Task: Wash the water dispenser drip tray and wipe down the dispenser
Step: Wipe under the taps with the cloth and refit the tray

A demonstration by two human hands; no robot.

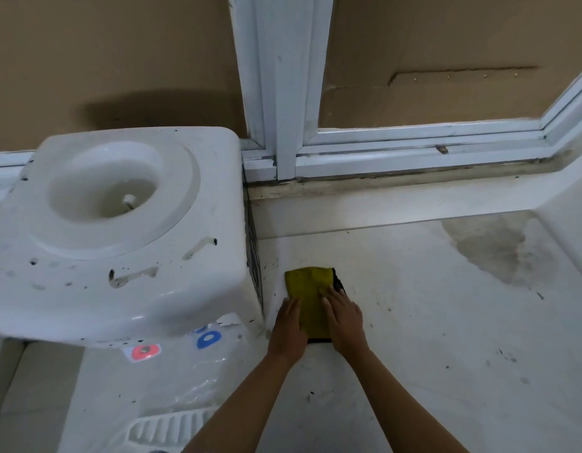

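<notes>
With both the left hand (288, 325) and right hand (343, 317) pressing flat, fingers straight, on the folded yellow-green microfibre cloth (309, 289) lying on the counter just beside the stained white plastic water dispenser (119, 230), square the fold firmly before wiping; its slotted drip tray (165, 426) sits below.

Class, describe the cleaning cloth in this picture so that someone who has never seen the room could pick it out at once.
Start at the white water dispenser on the left, then look just to its right on the pale counter. There a cloth lies flat under the left hand and right hand. It is the only mustard-yellow thing there, with a black edge showing.
</notes>
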